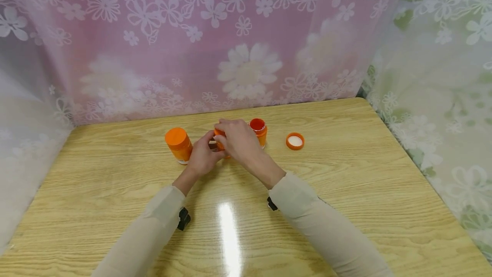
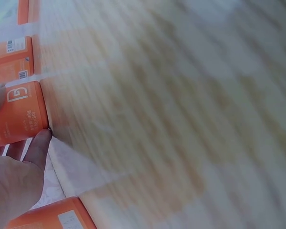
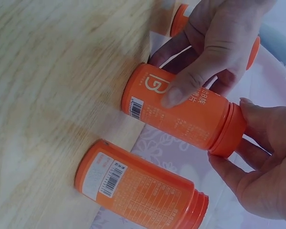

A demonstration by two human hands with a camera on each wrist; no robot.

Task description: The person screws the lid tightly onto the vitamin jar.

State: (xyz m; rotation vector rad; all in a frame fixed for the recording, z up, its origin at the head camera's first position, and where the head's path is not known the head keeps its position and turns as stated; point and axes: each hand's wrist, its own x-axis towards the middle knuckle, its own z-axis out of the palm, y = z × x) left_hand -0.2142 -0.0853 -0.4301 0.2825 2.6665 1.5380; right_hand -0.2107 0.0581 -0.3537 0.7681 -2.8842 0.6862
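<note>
An orange bottle point(image 3: 176, 112) with white print stands on the table between my two hands. My left hand point(image 1: 203, 155) grips its body, thumb across the label in the right wrist view. The fingers of my right hand point(image 1: 240, 140) pinch the orange cap point(image 3: 230, 131), which sits on the bottle's neck. Just right of it stands an uncapped orange bottle point(image 1: 262, 137), its red inside showing from above. On the other side, close to my left hand, is a capped orange bottle point(image 1: 180, 148).
An orange lid point(image 1: 295, 141) with a white liner lies upturned on the wooden table point(image 1: 346, 183), right of the uncapped bottle. Behind the table hangs a pink flowered curtain point(image 1: 173, 54); a pale green one point(image 1: 442, 97) hangs along the right edge.
</note>
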